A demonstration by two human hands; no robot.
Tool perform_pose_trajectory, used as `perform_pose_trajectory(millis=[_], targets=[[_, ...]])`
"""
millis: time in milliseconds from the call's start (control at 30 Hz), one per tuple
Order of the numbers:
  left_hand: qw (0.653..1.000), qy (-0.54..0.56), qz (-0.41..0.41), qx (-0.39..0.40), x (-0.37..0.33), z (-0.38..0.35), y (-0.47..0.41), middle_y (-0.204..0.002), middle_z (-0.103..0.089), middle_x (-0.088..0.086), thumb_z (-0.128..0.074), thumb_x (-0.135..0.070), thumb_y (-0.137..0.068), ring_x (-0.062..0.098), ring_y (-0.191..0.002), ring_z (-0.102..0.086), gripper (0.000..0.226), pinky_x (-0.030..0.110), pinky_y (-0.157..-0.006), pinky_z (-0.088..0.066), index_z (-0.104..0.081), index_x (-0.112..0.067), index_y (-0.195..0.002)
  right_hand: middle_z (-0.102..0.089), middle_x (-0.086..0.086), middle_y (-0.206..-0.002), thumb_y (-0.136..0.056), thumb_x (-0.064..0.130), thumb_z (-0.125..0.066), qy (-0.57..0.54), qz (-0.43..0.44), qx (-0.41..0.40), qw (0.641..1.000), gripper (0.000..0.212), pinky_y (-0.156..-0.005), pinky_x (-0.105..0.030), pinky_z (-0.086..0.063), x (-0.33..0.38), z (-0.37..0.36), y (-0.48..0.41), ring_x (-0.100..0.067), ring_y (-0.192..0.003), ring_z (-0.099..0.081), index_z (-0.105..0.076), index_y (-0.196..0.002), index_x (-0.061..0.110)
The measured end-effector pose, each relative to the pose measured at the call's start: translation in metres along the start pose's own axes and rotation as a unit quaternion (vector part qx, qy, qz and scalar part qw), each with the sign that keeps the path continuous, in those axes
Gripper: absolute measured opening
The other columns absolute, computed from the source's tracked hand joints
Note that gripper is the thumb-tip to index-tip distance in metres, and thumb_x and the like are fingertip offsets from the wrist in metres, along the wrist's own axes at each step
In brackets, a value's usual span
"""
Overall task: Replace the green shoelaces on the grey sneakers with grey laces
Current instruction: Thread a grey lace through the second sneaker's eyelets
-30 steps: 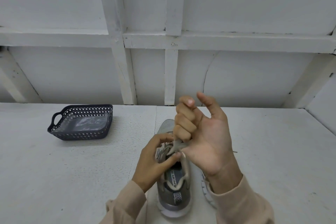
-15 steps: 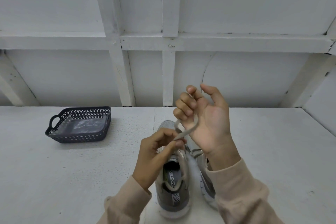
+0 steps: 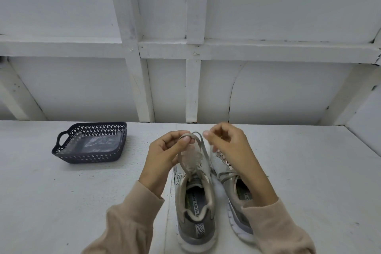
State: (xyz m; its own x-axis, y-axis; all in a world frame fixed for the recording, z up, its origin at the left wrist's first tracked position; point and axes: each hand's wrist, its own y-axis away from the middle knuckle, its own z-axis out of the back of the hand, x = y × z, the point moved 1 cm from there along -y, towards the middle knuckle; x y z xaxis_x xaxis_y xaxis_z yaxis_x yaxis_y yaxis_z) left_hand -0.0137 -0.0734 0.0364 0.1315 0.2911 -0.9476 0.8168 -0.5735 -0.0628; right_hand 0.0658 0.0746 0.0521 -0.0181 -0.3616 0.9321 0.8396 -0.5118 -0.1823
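Judging from how things lie, the task seems near its end: both shoes carry grey laces, and no green lace can be seen anywhere. What is left appears to be only the knot on one shoe.

The left hand (image 3: 162, 152) pinches a loop of the grey lace (image 3: 201, 144) between thumb and forefinger. This lace rises from the top eyelets of the first sneaker (image 3: 195, 212), which stands just below and between the two hands with its heel toward the person. The right hand (image 3: 231, 146) has its fingers curled, with the tips very close to the same loop. It is blurred, so it cannot be told whether it grips the lace or only comes near it.

The second sneaker (image 3: 240, 215) stands under the right forearm, partly hidden by it. The second lace (image 3: 226, 175) is threaded on it and seems already drawn together, though the knot is not clear.

Counted: two sneakers, two grey laces and two hands. One dark basket (image 3: 99, 125) stands well to the left of the left hand on the table (image 3: 61, 202), with one clear plastic bag (image 3: 97, 142) lying in it.
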Motion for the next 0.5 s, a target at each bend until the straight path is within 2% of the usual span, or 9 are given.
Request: perform_pose_trajectory(millis=[67,100,133,200,267,300,333,433,500], targets=[[1.000,0.001,0.004,-0.004,-0.001,-0.001,-0.002,-0.085,-0.072,0.007,-0.061,-0.006,-0.086,0.010,-0.073,-0.066,0.016,0.016,-0.051,-0.047,-0.066,-0.002,-0.101,-0.067,-0.007,-0.071,-0.084,0.027,-0.074,-0.019,-0.006,0.080,0.997,0.018,-0.057,-0.016,-0.044,0.004,-0.003,0.009,-0.009,-0.058,-0.057,-0.068,-0.076,0.012],[1.000,0.004,0.005,-0.003,-0.001,-0.002,-0.002,-0.085,-0.071,0.006,-0.061,-0.005,-0.087,0.010,-0.073,-0.066,0.016,0.016,-0.051,-0.047,-0.066,-0.001,-0.101,-0.069,-0.004,-0.072,-0.081,0.026,-0.077,0.001,-0.009,0.100,0.995,0.015,-0.058,-0.016,-0.046,0.003,-0.006,0.012,-0.008,-0.059,-0.058,-0.070,-0.077,0.014],[1.000,0.007,0.005,0.000,-0.002,-0.003,-0.002,-0.084,-0.071,0.007,-0.061,-0.004,-0.087,0.011,-0.072,-0.066,0.016,0.016,-0.051,-0.046,-0.066,0.001,-0.101,-0.070,0.000,-0.075,-0.078,0.028,-0.079,0.026,-0.012,0.104,0.994,0.012,-0.060,-0.019,-0.049,0.001,-0.010,0.014,-0.010,-0.061,-0.060,-0.071,-0.078,0.019],[1.000,0.006,0.004,0.006,-0.002,-0.006,-0.003,-0.085,-0.070,0.009,-0.061,-0.002,-0.087,0.013,-0.074,-0.066,0.016,0.017,-0.052,-0.048,-0.065,0.003,-0.102,-0.070,0.002,-0.079,-0.073,0.039,-0.080,0.048,-0.018,0.102,0.993,0.018,-0.070,-0.033,-0.054,-0.002,-0.018,0.016,-0.019,-0.071,-0.065,-0.071,-0.080,0.025],[1.000,0.000,0.000,0.007,-0.002,-0.006,-0.003,-0.087,-0.071,0.011,-0.061,-0.002,-0.086,0.017,-0.079,-0.067,0.016,0.020,-0.057,-0.052,-0.064,0.003,-0.102,-0.068,-0.004,-0.079,-0.072,0.045,-0.079,0.006,-0.019,0.115,0.993,0.028,-0.075,-0.044,-0.053,-0.005,-0.024,0.018,-0.026,-0.071,-0.063,-0.071,-0.083,0.020],[1.000,-0.001,-0.002,0.006,-0.002,-0.006,-0.004,-0.088,-0.071,0.012,-0.061,-0.001,-0.086,0.018,-0.080,-0.067,0.016,0.021,-0.058,-0.052,-0.065,0.003,-0.101,-0.068,-0.005,-0.079,-0.073,0.041,-0.079,-0.013,-0.019,0.114,0.993,0.027,-0.075,-0.044,-0.053,-0.006,-0.026,0.018,-0.022,-0.069,-0.061,-0.071,-0.084,0.018],[1.000,-0.002,-0.004,0.005,-0.003,-0.006,-0.004,-0.089,-0.071,0.013,-0.061,-0.001,-0.086,0.018,-0.080,-0.066,0.015,0.020,-0.057,-0.051,-0.065,0.002,-0.100,-0.068,-0.003,-0.078,-0.075,0.036,-0.080,-0.027,-0.020,0.106,0.994,0.023,-0.073,-0.042,-0.053,-0.006,-0.026,0.018,-0.017,-0.069,-0.059,-0.071,-0.085,0.018],[1.000,-0.007,-0.015,0.008,-0.007,-0.005,-0.005,-0.087,-0.072,0.008,-0.060,0.001,-0.086,0.014,-0.075,-0.066,0.013,0.018,-0.052,-0.047,-0.065,0.000,-0.098,-0.070,0.000,-0.080,-0.081,0.022,-0.077,-0.080,-0.033,0.077,0.993,0.014,-0.056,-0.023,-0.047,-0.003,-0.024,0.017,-0.011,-0.068,-0.059,-0.071,-0.092,0.016],[0.999,-0.024,-0.030,0.016,-0.008,-0.005,-0.006,-0.086,-0.072,0.006,-0.061,0.002,-0.086,0.012,-0.075,-0.066,0.011,0.019,-0.054,-0.049,-0.067,-0.002,-0.095,-0.071,-0.003,-0.080,-0.086,0.024,-0.071,-0.138,-0.044,0.054,0.988,0.013,-0.048,-0.022,-0.042,0.002,-0.022,0.016,-0.015,-0.066,-0.058,-0.072,-0.094,0.014]])
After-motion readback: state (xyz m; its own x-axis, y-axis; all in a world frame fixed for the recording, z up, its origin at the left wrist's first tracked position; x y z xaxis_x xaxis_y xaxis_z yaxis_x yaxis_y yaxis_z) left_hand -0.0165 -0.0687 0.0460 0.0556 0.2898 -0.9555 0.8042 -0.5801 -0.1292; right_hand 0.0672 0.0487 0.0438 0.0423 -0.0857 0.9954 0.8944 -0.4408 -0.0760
